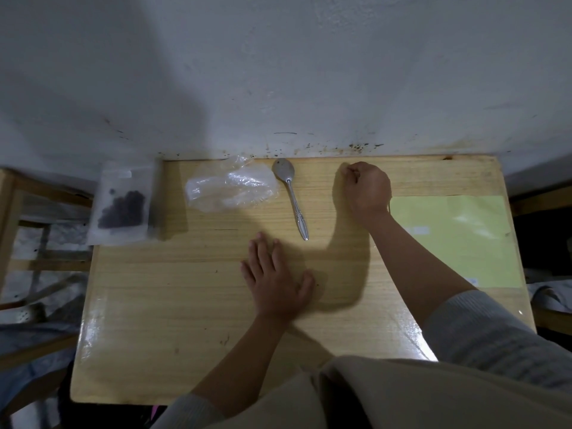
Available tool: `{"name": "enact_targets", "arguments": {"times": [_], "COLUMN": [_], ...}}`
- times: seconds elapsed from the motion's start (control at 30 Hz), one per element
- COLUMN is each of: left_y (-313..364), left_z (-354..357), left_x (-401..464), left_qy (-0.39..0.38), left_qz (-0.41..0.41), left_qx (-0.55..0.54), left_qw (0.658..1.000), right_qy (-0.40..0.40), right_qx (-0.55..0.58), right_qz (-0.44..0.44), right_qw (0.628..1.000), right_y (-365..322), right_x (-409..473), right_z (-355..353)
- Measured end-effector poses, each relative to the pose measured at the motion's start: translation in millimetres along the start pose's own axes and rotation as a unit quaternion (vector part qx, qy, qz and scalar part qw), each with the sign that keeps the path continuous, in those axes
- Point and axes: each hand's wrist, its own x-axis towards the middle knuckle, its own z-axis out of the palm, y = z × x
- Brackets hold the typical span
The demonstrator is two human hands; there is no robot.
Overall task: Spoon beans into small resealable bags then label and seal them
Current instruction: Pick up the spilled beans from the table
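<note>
A metal spoon (292,196) lies on the wooden table (173,305), bowl toward the wall. Left of it sits a crumpled clear plastic bag (229,188). A small resealable bag with dark beans (122,205) lies at the table's far left corner, hanging over the edge. My left hand (275,281) rests flat on the table, fingers spread, just below the spoon's handle. My right hand (366,187) is curled into a fist near the wall, to the right of the spoon; whether anything is inside it is hidden.
A yellow-green sheet (458,239) covers the table's right side, touching my right forearm. A stained white wall (278,88) runs along the far edge. Wooden furniture (18,218) stands to the left.
</note>
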Motion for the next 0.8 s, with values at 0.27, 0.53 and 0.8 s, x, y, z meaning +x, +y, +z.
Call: {"name": "enact_targets", "arguments": {"times": [0.27, 0.53, 0.8], "left_y": [-0.8, -10.1, -89.7], "left_z": [2.1, -18.1, -76.4], "left_x": [-0.3, 7.0, 83.3], "left_qy": [0.012, 0.105, 0.190], "left_qz": [0.002, 0.004, 0.049], "left_qx": [-0.003, -0.127, -0.145], "left_qw": [1.000, 0.986, 0.970], "right_qy": [0.041, 0.022, 0.075], "right_qx": [0.076, 0.094, 0.108], "right_qz": [0.037, 0.031, 0.083], "right_qw": [0.996, 0.995, 0.988], "right_y": [-4.8, -8.0, -22.6], "right_x": [-28.7, -80.6, -142.8], "right_z": [-4.1, -3.2, 3.4]}}
